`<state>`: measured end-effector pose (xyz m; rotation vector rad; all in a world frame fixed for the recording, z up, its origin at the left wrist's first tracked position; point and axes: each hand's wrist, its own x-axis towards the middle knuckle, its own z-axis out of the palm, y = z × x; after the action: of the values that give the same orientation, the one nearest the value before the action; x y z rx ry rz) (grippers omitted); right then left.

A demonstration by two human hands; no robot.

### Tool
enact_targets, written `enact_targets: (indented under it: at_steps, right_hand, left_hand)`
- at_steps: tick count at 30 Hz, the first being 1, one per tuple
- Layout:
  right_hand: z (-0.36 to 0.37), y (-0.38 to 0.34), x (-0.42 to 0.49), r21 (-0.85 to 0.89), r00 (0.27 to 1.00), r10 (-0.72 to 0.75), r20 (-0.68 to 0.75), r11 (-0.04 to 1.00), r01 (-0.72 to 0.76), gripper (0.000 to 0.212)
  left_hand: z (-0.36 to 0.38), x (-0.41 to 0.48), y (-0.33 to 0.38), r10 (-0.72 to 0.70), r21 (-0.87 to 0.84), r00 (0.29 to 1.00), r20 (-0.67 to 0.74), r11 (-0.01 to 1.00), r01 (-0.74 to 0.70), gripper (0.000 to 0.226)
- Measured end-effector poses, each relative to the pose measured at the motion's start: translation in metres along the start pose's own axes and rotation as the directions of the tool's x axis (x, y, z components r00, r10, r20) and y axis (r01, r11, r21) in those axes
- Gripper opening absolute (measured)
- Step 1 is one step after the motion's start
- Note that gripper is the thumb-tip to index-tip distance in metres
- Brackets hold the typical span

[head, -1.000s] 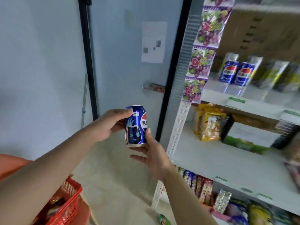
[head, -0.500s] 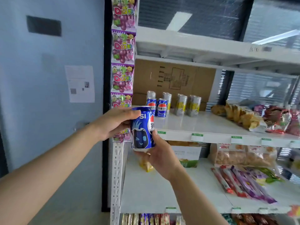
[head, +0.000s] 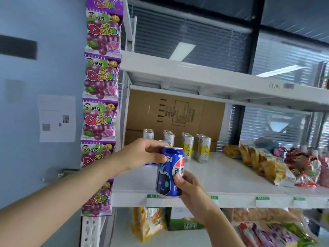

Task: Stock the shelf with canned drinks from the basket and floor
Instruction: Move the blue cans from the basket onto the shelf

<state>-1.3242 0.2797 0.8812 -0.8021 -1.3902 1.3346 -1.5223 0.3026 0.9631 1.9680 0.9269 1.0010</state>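
Blue Pepsi can (head: 170,172) stands upright between both hands: the left hand (head: 142,155) grips its top and the right hand (head: 191,188) cups its base, just short of the shelf (head: 231,177) lip. It should go in level and low, and be set down just beyond the fingers, clear of the yellow-labelled slim cans (head: 203,148) farther back.

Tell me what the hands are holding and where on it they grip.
One blue Pepsi can: the left hand grips its upper part near the rim, the right hand holds its lower side near the base.
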Motion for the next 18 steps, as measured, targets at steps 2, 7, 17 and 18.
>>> enact_targets:
  at_steps: [2, 7, 17, 18]
  right_hand:
    - [-0.016, -0.003, 0.016, -0.129, 0.999, -0.023, -0.037, 0.991, 0.018, 0.062]
    - [-0.044, 0.003, 0.056, -0.285, 0.999, -0.033, -0.014, 0.958, 0.027, 0.045]
    - [-0.061, 0.046, 0.110, -0.497, 0.992, -0.050, -0.115, 0.868, -0.014, 0.079]
    - [-0.059, 0.048, 0.114, -0.489, 0.993, -0.048, -0.112, 0.872, -0.013, 0.079]
  left_hand:
    - [0.007, 0.018, -0.002, 0.028, 0.096, 0.999, -0.040, 0.995, -0.024, 0.048]
    - [0.026, 0.060, -0.008, 0.076, 0.389, 0.992, -0.100, 0.921, -0.031, 0.039]
    - [0.039, 0.099, -0.022, -0.054, 0.630, 0.985, -0.165, 0.763, 0.148, 0.018]
    - [0.038, 0.100, -0.024, -0.058, 0.640, 0.984, -0.168, 0.752, 0.154, 0.017]
